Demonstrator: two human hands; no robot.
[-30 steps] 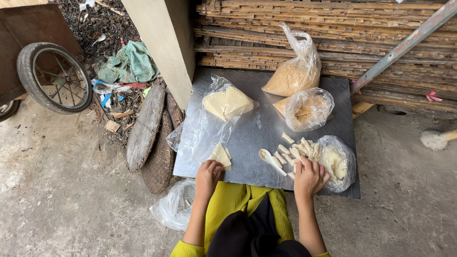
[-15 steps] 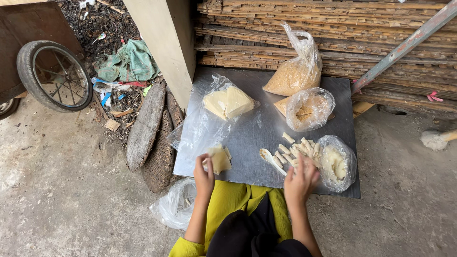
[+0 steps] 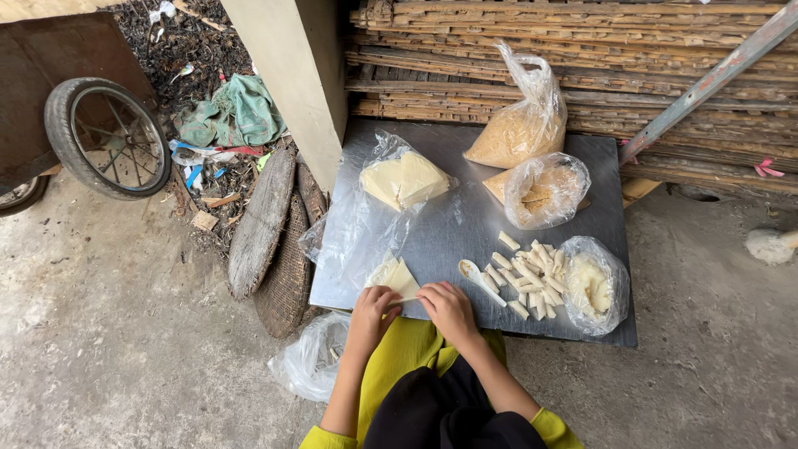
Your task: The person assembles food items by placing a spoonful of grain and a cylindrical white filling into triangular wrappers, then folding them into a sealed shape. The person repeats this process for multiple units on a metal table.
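A pale triangular wrapper sheet (image 3: 396,275) lies at the near edge of a grey metal tray (image 3: 465,224). My left hand (image 3: 374,310) pinches its near corner. My right hand (image 3: 450,309) rests beside it, fingers touching the sheet's right edge. To the right lie a white spoon (image 3: 475,274) and several rolled pale sticks (image 3: 527,278). A stack of wrapper sheets (image 3: 404,180) sits on clear plastic at the tray's far left.
Three plastic bags stand on the tray: crumbs (image 3: 519,125), a second crumb bag (image 3: 544,191), pale filling (image 3: 592,284). A bamboo stack (image 3: 582,66) lies behind. A wheel (image 3: 108,137), woven baskets (image 3: 274,233) and a concrete post (image 3: 291,75) are to the left.
My right hand moved left from the rolled sticks to the wrapper sheet. My left hand shifted slightly toward me, and both now meet at the sheet.
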